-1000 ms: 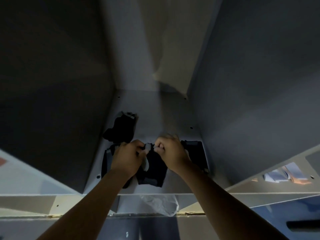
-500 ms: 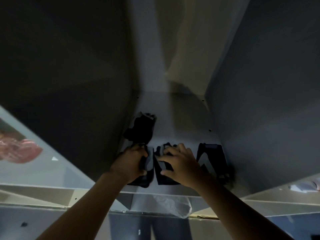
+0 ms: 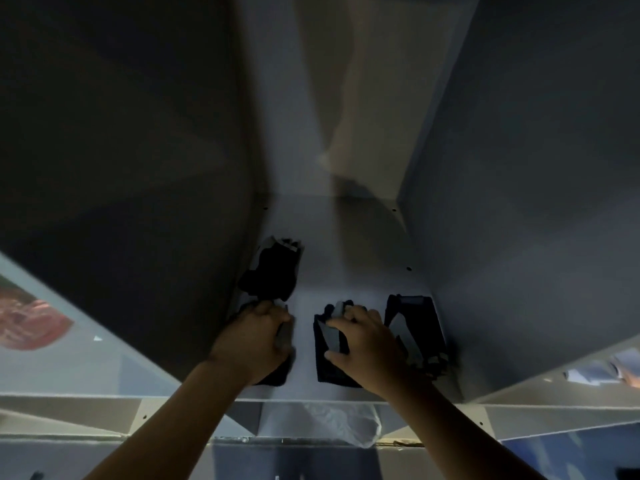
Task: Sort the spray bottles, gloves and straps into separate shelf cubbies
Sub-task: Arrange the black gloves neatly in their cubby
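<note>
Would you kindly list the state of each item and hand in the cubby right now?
Left hand: curled around a dark glove.
Right hand: fingers spread flat on a second dark glove.
Rear-left glove: lying loose, untouched.
Right-side glove: lying by the right wall, untouched.
Cubby floor: holds all four.

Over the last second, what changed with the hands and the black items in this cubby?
The two hands separated: the left hand drew its black item leftward, and the right hand now lies on the other black item, with a gap between them. The black glove at the back left and the strap at the right stayed put.
</note>
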The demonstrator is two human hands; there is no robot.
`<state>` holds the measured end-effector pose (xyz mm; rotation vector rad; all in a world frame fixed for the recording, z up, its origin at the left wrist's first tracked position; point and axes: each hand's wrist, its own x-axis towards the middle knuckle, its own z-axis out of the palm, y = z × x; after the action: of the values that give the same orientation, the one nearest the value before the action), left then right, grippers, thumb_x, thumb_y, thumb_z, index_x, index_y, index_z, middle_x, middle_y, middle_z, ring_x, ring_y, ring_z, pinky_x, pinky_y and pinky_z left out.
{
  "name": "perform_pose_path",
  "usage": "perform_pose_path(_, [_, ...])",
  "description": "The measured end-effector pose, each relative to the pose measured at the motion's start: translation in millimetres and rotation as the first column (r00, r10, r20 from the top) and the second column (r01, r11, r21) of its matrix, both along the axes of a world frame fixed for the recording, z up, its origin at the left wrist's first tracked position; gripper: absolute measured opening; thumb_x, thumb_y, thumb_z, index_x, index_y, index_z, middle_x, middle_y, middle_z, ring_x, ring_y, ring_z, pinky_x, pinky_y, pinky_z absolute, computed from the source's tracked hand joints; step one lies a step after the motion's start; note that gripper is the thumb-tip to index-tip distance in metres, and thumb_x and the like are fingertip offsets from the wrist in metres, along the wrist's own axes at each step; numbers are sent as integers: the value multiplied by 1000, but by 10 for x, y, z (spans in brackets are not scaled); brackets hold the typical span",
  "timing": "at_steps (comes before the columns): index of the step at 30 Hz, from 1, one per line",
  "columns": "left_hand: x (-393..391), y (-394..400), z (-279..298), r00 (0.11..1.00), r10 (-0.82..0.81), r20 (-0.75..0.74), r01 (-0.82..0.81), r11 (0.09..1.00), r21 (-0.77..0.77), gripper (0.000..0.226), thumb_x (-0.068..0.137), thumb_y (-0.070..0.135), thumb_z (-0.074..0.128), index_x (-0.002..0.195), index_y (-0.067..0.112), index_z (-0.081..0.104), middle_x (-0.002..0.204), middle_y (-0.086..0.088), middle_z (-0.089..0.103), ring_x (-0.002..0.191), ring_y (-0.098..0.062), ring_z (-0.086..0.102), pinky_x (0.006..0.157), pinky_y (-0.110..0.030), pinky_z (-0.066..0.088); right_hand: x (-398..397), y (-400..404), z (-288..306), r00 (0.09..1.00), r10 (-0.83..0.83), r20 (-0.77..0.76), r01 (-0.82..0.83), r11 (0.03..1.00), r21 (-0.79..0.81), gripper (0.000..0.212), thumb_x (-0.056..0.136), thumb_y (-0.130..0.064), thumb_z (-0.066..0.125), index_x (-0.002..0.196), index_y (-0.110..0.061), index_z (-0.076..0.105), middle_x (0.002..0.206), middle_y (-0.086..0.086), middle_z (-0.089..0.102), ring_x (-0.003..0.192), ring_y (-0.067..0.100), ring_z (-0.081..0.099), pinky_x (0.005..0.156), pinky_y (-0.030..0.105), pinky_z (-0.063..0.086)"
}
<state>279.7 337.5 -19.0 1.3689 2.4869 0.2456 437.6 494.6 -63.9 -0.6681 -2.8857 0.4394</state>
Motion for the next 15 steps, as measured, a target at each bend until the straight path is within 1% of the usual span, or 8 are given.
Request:
perform_pose_path(1, [41, -10, -24, 999, -48, -11, 47, 998, -50, 45, 89, 48, 56, 130, 32, 51, 138, 2, 47, 129, -25, 48, 102, -37, 46, -39, 13, 28, 996, -15, -83, 14, 1000, -4, 45, 77, -48, 67, 114, -22, 69, 108, 3, 60, 100, 29, 56, 80, 37, 51])
perform_pose_path(2, [71, -32, -50, 997, -71, -5, 71, 992, -102, 53, 85, 49, 60, 134, 33, 48, 143, 2, 40, 134, -28, 41, 105, -40, 44, -110, 32, 61, 985, -27, -173, 25, 1000, -18, 41, 78, -48, 62, 108, -21, 70, 102, 2, 60, 96, 27, 56, 77, 36, 52])
perform_pose_path(4, [62, -68, -105, 997, -70, -39, 65, 989, -131, 54, 86, 40, 60, 137, 32, 46, 149, -1, 34, 138, -29, 36, 108, -40, 43, -361, 84, 133, 964, -40, -264, 19, 996, -84, 37, 81, -44, 58, 106, -19, 69, 101, 3, 60, 97, 26, 57, 78, 40, 53])
perform_pose_path(7, [-33, -124, -133, 996, -51, -79, 43, 995, -92, 49, 89, 34, 59, 137, 28, 48, 148, -2, 36, 137, -25, 37, 110, -35, 39, -874, 131, 125, 974, 68, -215, -99, 986, -135, 41, 84, -32, 65, 122, -16, 65, 116, 10, 60, 110, 31, 55, 87, 46, 54])
perform_pose_path(9, [-36, -139, -127, 998, -15, -55, 13, 999, -40, 52, 87, 40, 64, 134, 27, 49, 145, -1, 39, 134, -24, 39, 109, -35, 40, -1187, 114, 51, 977, 151, -150, -163, 984, -75, 47, 85, -26, 67, 130, -17, 61, 132, 16, 55, 121, 38, 50, 94, 49, 51])
perform_pose_path(11, [-23, -136, -111, 999, 41, 0, -41, 999, 22, 55, 84, 43, 68, 133, 27, 49, 143, 1, 40, 130, -23, 41, 105, -37, 43, -1419, 103, -43, 978, 186, -91, -188, 982, -22, 47, 87, -22, 65, 134, -16, 60, 143, 19, 48, 129, 42, 44, 100, 49, 48])
perform_pose_path(13, [-25, -144, -99, 997, 71, 35, -74, 995, 71, 54, 84, 40, 68, 133, 26, 48, 143, 1, 40, 128, -24, 43, 104, -37, 44, -1573, 105, -162, 973, 220, -74, -223, 974, -32, 41, 90, -20, 59, 130, -10, 64, 142, 22, 51, 128, 44, 48, 101, 51, 47])
perform_pose_path(15, [-36, -160, -84, 993, 97, 69, -104, 990, 100, 50, 85, 37, 66, 130, 25, 50, 141, -1, 41, 126, -25, 44, 103, -36, 45, -1694, 133, -295, 965, 237, -109, -243, 969, -45, 42, 91, -26, 50, 122, -4, 68, 135, 24, 59, 123, 46, 55, 103, 54, 47])
